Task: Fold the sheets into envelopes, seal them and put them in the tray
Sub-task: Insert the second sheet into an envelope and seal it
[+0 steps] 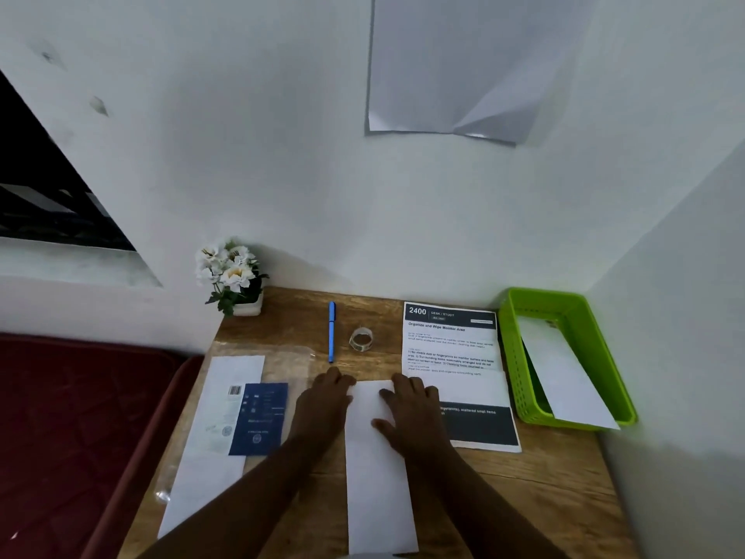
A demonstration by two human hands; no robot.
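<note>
A long white folded sheet [379, 486] lies lengthwise on the wooden desk [524, 498], running from the near edge to mid-desk. My left hand [326, 401] rests flat at the sheet's far left corner, fingers spread. My right hand [411, 413] presses flat on the sheet's far right part. Neither hand grips anything. A green tray [520, 357] stands at the right against the wall, with a white folded sheet [564, 377] leaning in it. A roll of clear tape [361, 339] sits beyond my hands.
A blue pen [331, 332] lies left of the tape. A printed instruction sheet [451, 349] lies between my right hand and the tray. White envelopes with a blue booklet [260, 417] in a plastic sleeve lie at the left. A flower pot [238, 280] stands at the back left corner.
</note>
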